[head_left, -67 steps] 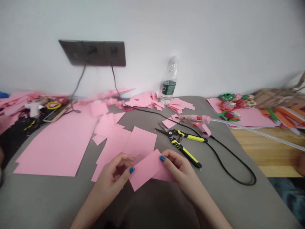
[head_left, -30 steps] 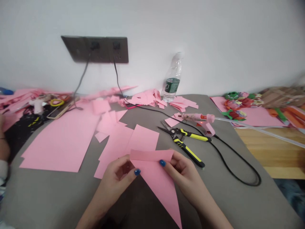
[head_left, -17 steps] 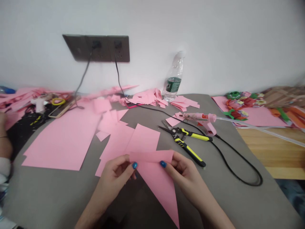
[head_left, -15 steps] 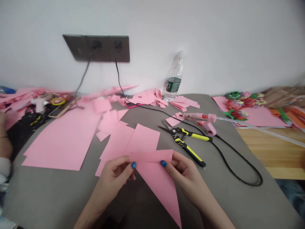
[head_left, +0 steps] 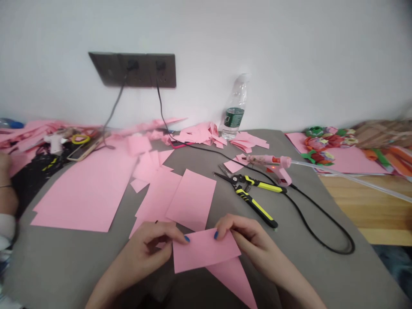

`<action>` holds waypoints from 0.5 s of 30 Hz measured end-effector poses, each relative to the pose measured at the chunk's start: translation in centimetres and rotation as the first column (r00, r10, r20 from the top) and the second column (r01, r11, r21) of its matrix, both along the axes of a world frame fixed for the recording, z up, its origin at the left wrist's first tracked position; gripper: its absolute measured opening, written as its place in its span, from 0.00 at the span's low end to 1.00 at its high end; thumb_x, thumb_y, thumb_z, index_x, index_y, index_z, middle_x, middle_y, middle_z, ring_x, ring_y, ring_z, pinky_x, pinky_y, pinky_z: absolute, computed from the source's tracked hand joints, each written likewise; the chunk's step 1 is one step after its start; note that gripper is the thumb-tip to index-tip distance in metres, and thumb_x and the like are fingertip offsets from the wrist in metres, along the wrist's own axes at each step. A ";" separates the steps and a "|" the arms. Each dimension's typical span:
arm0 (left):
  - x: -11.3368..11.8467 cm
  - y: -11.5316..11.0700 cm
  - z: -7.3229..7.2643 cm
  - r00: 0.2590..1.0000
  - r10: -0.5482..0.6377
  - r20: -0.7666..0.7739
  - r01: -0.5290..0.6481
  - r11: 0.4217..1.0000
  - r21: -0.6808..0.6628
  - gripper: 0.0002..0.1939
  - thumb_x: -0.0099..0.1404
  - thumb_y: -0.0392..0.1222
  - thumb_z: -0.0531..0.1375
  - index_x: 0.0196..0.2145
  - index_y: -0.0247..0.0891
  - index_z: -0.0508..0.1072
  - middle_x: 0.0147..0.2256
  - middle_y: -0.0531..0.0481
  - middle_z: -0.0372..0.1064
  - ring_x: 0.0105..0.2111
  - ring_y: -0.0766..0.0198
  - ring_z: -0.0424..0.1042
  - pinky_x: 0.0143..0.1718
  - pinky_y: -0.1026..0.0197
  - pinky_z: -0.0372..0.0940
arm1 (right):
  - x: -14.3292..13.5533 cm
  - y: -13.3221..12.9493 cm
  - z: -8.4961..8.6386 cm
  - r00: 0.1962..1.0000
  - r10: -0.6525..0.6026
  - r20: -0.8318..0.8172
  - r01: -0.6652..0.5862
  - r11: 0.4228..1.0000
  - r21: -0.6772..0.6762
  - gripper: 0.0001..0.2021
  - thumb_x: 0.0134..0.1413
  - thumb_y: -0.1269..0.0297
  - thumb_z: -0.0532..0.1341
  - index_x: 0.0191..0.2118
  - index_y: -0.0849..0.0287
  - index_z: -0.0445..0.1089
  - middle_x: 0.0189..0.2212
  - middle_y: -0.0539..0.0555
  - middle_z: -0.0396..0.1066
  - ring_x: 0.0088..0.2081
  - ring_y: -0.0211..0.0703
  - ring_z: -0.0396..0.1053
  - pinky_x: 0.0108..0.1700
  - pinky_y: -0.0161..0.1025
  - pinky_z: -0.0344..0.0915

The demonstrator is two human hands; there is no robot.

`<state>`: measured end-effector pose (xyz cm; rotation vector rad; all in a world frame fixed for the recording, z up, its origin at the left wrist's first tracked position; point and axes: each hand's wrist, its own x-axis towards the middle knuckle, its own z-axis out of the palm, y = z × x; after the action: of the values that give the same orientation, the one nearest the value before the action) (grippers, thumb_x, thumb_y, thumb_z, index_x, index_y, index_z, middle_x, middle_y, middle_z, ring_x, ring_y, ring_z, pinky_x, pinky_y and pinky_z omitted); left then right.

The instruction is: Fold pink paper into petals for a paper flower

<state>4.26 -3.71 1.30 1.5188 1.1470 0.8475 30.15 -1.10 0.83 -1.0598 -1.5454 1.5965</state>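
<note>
A sheet of pink paper (head_left: 206, 251) is held up between both hands, its top part folded over toward me. My left hand (head_left: 152, 244) pinches the fold's left end, its index finger on the front. At the right end, my right hand (head_left: 246, 238) grips the same sheet with its index fingertip pressed near the top edge. Below the folded flap a pointed tail of the paper hangs down to the right. Just beyond the hands lies a pink rectangle (head_left: 193, 197) on the grey table (head_left: 309, 274).
Yellow-and-black shears (head_left: 240, 180) lie open at right, near a pink glue gun (head_left: 267, 159) with a looping black cord (head_left: 322, 246). A water bottle (head_left: 234, 111) stands by the wall. Large pink sheets (head_left: 86, 189) lie left, where another person's arm (head_left: 6, 189) shows. Paper flowers (head_left: 328, 141) sit far right.
The narrow fold at the paper's top has become a deeper flap lying toward me. Both index fingers have come over to the front, and the hands have dropped slightly.
</note>
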 end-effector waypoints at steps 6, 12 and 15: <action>-0.4 0.1 0.4 0.996 -0.058 -0.073 0.058 0.998 -0.014 0.08 0.65 0.41 0.60 0.36 0.43 0.80 0.33 0.48 0.80 0.33 0.58 0.77 0.33 0.64 0.70 | -0.8 -0.8 0.3 0.999 -0.030 0.030 0.028 0.998 0.050 0.10 0.64 0.59 0.56 0.36 0.56 0.72 0.30 0.51 0.70 0.32 0.43 0.66 0.34 0.36 0.61; 1.0 0.4 -0.4 0.996 -0.025 -0.082 0.012 0.987 -0.160 0.08 0.67 0.46 0.61 0.35 0.40 0.75 0.30 0.52 0.73 0.31 0.62 0.71 0.32 0.65 0.64 | -2.7 -1.0 -0.6 0.997 -0.073 0.001 0.073 0.997 -0.039 0.19 0.60 0.56 0.63 0.54 0.55 0.65 0.26 0.47 0.68 0.27 0.39 0.62 0.29 0.34 0.57; 1.4 0.4 -0.4 0.995 -0.030 -0.100 0.015 0.988 -0.152 0.11 0.68 0.46 0.59 0.30 0.39 0.72 0.28 0.53 0.69 0.30 0.64 0.68 0.32 0.65 0.62 | -3.1 -0.6 -0.8 0.987 -0.155 -0.038 0.147 0.977 -0.152 0.18 0.57 0.48 0.65 0.43 0.58 0.69 0.22 0.46 0.66 0.23 0.36 0.57 0.27 0.33 0.53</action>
<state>5.62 -3.31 0.88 1.4606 1.2375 0.6586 27.08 -1.72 -0.02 -1.1793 -1.2966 1.6398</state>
